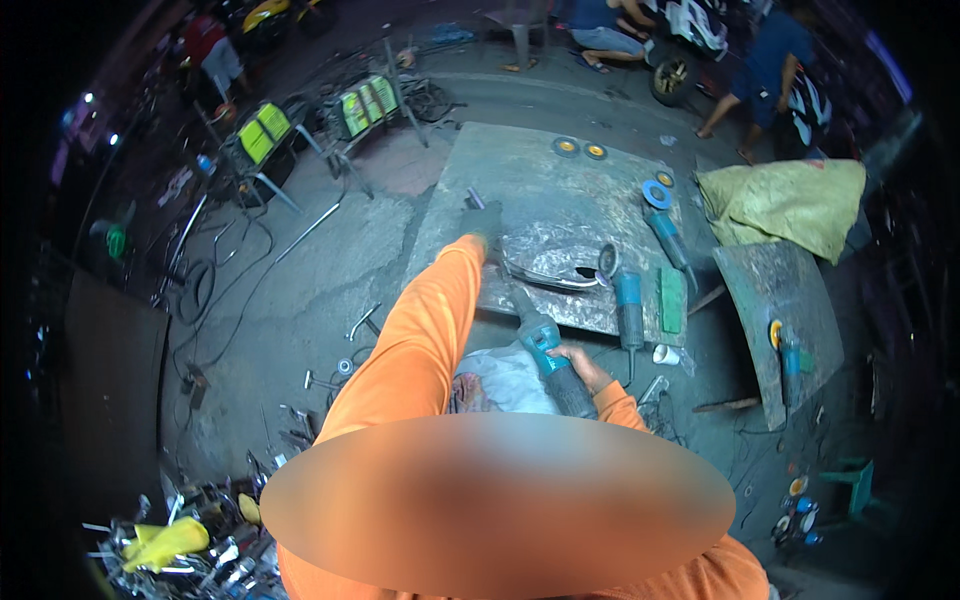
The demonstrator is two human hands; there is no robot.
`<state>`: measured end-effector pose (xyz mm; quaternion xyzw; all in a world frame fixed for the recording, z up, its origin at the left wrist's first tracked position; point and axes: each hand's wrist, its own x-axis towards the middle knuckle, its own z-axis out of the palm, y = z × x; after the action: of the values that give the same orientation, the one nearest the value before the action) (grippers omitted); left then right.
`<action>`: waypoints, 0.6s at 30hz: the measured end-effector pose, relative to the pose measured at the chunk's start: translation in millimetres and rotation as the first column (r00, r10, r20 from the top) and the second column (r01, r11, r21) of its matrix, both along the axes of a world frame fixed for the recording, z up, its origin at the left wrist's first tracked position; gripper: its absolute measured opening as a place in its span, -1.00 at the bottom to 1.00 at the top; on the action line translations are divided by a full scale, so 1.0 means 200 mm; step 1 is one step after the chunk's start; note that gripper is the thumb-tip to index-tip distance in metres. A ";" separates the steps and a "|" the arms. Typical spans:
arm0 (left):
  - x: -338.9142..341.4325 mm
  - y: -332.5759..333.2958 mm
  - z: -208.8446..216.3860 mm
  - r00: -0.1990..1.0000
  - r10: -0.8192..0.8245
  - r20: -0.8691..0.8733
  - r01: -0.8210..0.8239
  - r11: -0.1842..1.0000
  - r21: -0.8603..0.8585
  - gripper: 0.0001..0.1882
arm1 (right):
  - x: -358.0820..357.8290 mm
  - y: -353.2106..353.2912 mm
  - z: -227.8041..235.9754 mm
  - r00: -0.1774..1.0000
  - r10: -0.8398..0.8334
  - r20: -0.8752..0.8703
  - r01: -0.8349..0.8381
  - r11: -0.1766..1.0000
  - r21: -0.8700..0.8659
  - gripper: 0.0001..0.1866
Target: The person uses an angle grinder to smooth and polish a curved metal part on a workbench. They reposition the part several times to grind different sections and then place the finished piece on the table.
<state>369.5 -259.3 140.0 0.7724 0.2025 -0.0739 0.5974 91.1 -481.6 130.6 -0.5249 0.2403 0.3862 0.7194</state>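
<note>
My left hand (482, 224), in a dark glove, reaches out over the worn metal worktable (500, 150). It is closed, and a short grey tube-like piece (474, 198) sticks out beyond its fingers. My bare right hand (580, 364) wraps around the body of a teal and black power grinder (545, 345) at the table's near edge. The grinder's narrow front end points up toward the table. Just past it lies a curved, shiny metal part (548, 276) with a dark opening. A round disc (607, 260) stands beside that part.
Two more teal grinders (628, 305) (668, 235), a green block (671, 300) and yellow-centred wheels (566, 148) lie on the table. A cloth-draped stand (785, 205) is at right. Cables and rods (305, 232) cross the floor at left; metal scraps (215, 545) lie lower left. People crouch and stand beyond.
</note>
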 end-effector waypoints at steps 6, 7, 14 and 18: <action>0.06 -0.06 -0.03 0.996 0.085 0.000 -0.084 0.993 0.083 -0.38 | 0.06 0.04 0.06 0.996 0.056 -0.072 -0.060 0.996 -0.058 -0.28; 0.06 -0.06 -0.03 0.995 0.097 -0.005 -0.097 0.993 0.073 -0.39 | 0.06 0.06 0.07 0.996 0.040 -0.079 -0.040 0.999 -0.006 -0.28; 0.05 -0.07 -0.02 0.997 0.054 0.060 -0.058 0.996 0.064 -0.36 | -0.04 0.11 -0.01 0.994 -0.102 0.036 0.095 0.983 0.157 -0.36; 0.05 -0.06 0.03 0.999 -0.018 -0.041 0.021 0.997 0.079 -0.32 | -0.05 0.05 -0.07 0.986 -0.112 -0.121 0.140 0.956 0.258 -0.37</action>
<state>379.5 -271.0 146.0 0.7959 0.2097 -0.0874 0.5613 81.4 -470.9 116.2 -0.3863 0.2571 0.3953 0.7927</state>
